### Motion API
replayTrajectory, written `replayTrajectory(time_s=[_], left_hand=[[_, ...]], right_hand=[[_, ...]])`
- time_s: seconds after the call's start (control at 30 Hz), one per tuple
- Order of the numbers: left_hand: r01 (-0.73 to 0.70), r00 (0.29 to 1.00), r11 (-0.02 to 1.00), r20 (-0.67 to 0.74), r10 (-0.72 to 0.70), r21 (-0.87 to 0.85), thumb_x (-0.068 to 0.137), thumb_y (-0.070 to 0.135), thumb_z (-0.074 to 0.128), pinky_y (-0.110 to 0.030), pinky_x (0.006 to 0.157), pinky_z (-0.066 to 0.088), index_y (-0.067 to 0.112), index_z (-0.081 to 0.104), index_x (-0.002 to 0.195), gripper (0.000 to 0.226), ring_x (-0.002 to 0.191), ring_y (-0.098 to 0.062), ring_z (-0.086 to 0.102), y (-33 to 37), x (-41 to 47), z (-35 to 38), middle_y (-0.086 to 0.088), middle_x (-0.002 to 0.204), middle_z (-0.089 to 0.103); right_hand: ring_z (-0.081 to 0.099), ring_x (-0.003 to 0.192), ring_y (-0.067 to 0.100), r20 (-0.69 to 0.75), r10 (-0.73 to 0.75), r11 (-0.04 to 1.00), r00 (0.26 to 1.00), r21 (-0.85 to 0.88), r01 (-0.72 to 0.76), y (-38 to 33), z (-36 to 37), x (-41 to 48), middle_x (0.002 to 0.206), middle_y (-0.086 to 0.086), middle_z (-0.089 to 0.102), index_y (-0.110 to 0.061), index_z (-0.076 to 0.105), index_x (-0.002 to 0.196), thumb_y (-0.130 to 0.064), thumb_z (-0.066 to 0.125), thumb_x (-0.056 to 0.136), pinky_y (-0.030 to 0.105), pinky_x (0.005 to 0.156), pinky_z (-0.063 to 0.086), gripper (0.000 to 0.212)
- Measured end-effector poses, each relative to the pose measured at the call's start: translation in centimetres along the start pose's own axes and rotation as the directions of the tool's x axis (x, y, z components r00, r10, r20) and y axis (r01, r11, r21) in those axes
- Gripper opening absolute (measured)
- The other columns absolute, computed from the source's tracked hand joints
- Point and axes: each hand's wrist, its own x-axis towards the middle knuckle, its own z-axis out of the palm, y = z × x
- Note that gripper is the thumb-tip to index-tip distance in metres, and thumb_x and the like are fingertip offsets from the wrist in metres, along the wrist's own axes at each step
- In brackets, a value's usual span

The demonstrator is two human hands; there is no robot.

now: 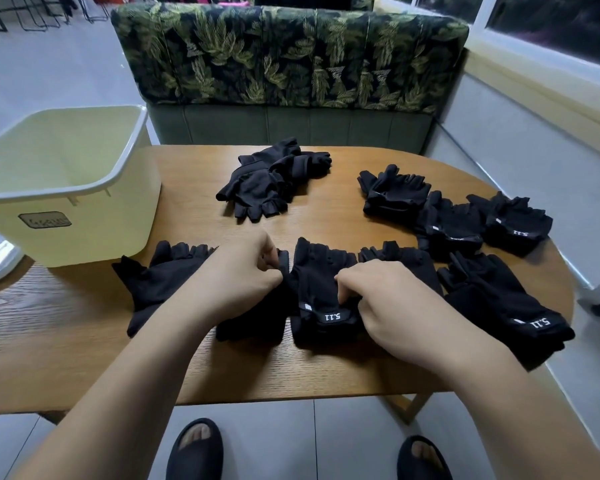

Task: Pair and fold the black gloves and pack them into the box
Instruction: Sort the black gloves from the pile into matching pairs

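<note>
Glove (321,289) marked 5.11 lies centre on the table (84,341), near its front edge. Left hand (243,275) pinches its side with curled fingers; right hand (392,306) pinches its cuff, fingers curled. Flat gloves (160,282) lie on either side. Loose pile (274,178) lies beyond, folded pairs (395,197) at right. Box (66,188) stands on the table at left.
</note>
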Motion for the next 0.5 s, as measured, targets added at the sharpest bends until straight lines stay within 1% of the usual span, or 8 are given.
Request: replayTrajectory(time_s=[0.1, 0.13, 0.17, 0.2, 0.27, 0.33, 0.4, 0.5], left_hand=[[-0.029, 0.998, 0.994, -0.053, 0.034, 0.102, 0.091, 0.018, 0.064, -0.028, 0.064, 0.043, 0.029, 0.061, 0.096, 0.012, 0.082, -0.013, 0.063, -0.4, 0.0, -0.2, 0.008, 0.088, 0.067], [-0.059, 0.993, 0.991, -0.097, 0.07, 0.116, 0.091, 0.016, 0.063, -0.026, 0.064, 0.042, 0.029, 0.061, 0.094, 0.013, 0.082, -0.013, 0.062, -0.4, 0.0, -0.3, 0.008, 0.088, 0.066], [-0.106, 0.982, 0.987, -0.145, 0.123, 0.117, 0.091, 0.015, 0.062, -0.023, 0.065, 0.041, 0.029, 0.062, 0.093, 0.015, 0.082, -0.011, 0.061, -0.3, 0.0, -0.4, 0.008, 0.09, 0.064], [-0.165, 0.965, 0.981, -0.188, 0.181, 0.102, 0.092, 0.014, 0.062, -0.021, 0.066, 0.041, 0.03, 0.062, 0.093, 0.015, 0.082, -0.007, 0.059, -0.2, 0.0, -0.5, 0.009, 0.093, 0.062], [-0.259, 0.939, 0.965, -0.222, 0.264, 0.051, 0.093, 0.017, 0.061, -0.018, 0.068, 0.041, 0.032, 0.065, 0.091, 0.015, 0.083, -0.005, 0.059, 0.3, -0.1, -0.7, 0.012, 0.098, 0.058], [-0.301, 0.935, 0.953, -0.185, 0.303, 0.041, 0.093, 0.018, 0.061, -0.015, 0.068, 0.039, 0.032, 0.068, 0.09, 0.016, 0.085, -0.003, 0.058, 0.5, -0.3, -0.6, 0.013, 0.099, 0.058], [-0.303, 0.941, 0.952, -0.144, 0.307, 0.051, 0.092, 0.016, 0.061, -0.012, 0.069, 0.038, 0.032, 0.069, 0.091, 0.019, 0.088, 0.0, 0.056, 0.2, -0.2, -0.3, 0.013, 0.097, 0.059], [-0.271, 0.951, 0.961, -0.143, 0.276, 0.048, 0.092, 0.015, 0.061, -0.013, 0.069, 0.038, 0.034, 0.07, 0.093, 0.021, 0.086, 0.002, 0.057, -0.1, 0.1, -0.2, 0.012, 0.094, 0.063]], right_hand=[[0.053, 0.102, 0.017, -0.024, 0.034, 0.999, 0.999, -0.032, -0.035, -0.4, 0.1, 0.0, 0.1, -0.009, 0.064, -0.027, 0.059, 0.107, 0.0, 0.042, 0.098, 0.03, 0.1, 0.038, 0.033], [0.053, 0.103, 0.016, -0.068, 0.026, 0.999, 0.997, -0.016, -0.027, -0.7, 0.0, 0.0, 0.103, -0.01, 0.064, -0.028, 0.059, 0.112, -0.008, 0.042, 0.103, 0.031, 0.101, 0.038, 0.028], [0.054, 0.108, 0.015, -0.102, 0.012, 1.0, 0.995, 0.012, -0.011, -1.1, -0.2, -0.1, 0.11, -0.011, 0.065, -0.028, 0.059, 0.12, -0.018, 0.041, 0.107, 0.033, 0.105, 0.038, 0.024], [0.054, 0.116, 0.012, -0.111, 0.0, 0.999, 0.994, 0.046, 0.005, -1.5, -0.3, -0.2, 0.121, -0.013, 0.064, -0.03, 0.058, 0.129, -0.03, 0.041, 0.109, 0.035, 0.109, 0.038, 0.026], [0.045, 0.137, 0.007, -0.036, -0.019, 0.997, 0.999, 0.073, 0.022, -2.3, -0.4, -0.5, 0.148, -0.019, 0.053, -0.039, 0.049, 0.148, -0.049, 0.041, 0.11, 0.035, 0.118, 0.036, 0.04], [0.029, 0.153, 0.007, 0.072, -0.021, 0.999, 0.997, 0.03, 0.019, -2.7, 0.2, -0.6, 0.166, -0.02, 0.034, -0.048, 0.03, 0.161, -0.057, 0.038, 0.11, 0.036, 0.125, 0.031, 0.053], [0.015, 0.161, 0.011, 0.149, -0.001, 1.0, 0.989, -0.014, 0.003, -2.8, 1.0, -0.4, 0.175, -0.016, 0.018, -0.053, 0.015, 0.164, -0.056, 0.033, 0.111, 0.039, 0.129, 0.026, 0.056], [0.007, 0.164, 0.018, 0.191, 0.023, 0.999, 0.981, -0.046, -0.014, -3.2, 1.7, 0.2, 0.178, -0.01, 0.007, -0.054, 0.009, 0.165, -0.053, 0.028, 0.113, 0.04, 0.13, 0.021, 0.055]])
